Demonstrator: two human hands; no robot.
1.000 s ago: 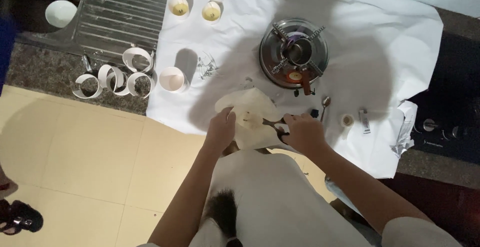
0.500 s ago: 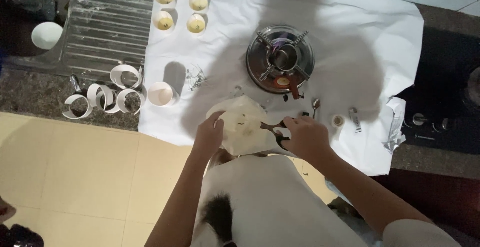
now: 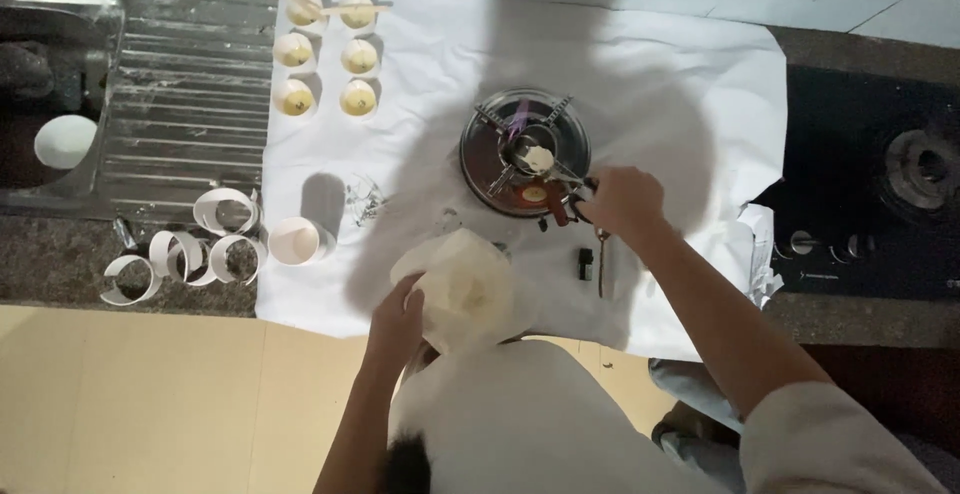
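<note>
A home kitchen. A steel sink [image 3: 60,104] with ribbed drainboard lies far left of the hands. A black gas hob [image 3: 880,184] sits just right of them, on a stone counter [image 3: 60,254].

A speckled stone tabletop [image 3: 60,254] runs across the view under dim, warm light. At ten o'clock a ribbed steel draining board [image 3: 190,124] adjoins a sink basin [image 3: 40,84]. At three o'clock sits a black glass hob [image 3: 880,184]. Pale yellow floor tiles [image 3: 170,404] fill seven o'clock. A broad shadow falls across the middle.
</note>
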